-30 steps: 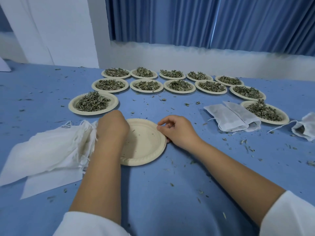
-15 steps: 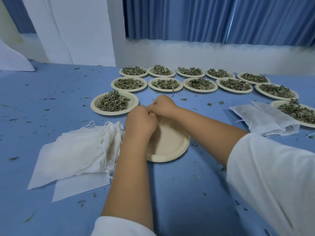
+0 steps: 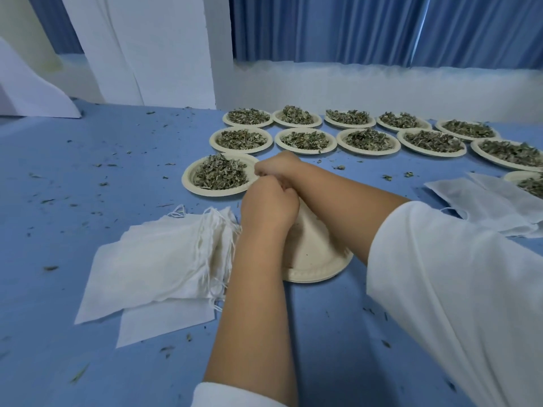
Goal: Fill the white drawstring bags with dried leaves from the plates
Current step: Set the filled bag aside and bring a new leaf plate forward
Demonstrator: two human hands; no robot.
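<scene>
The nearest plate of dried leaves (image 3: 219,176) sits left of centre. My right hand (image 3: 279,170) reaches across, and its curled fingers pinch that plate's right rim. My left hand (image 3: 269,207) is curled just below it, knuckles against the right hand and close to the same rim. Its fingertips are hidden, so its hold is unclear. Both forearms cross over an empty paper plate (image 3: 320,259). A stack of flat white drawstring bags (image 3: 161,259) lies left of my left wrist.
Several more plates of leaves (image 3: 305,141) stand in two rows at the back, up to a white wall. A few white bags (image 3: 484,201) lie at the right beside another plate (image 3: 529,183). Leaf crumbs are scattered over the blue table (image 3: 88,177).
My right hand left the empty plate's right edge, crossed over it and reached the full plate's rim. My left hand moved forward a little alongside it. The view shifted left.
</scene>
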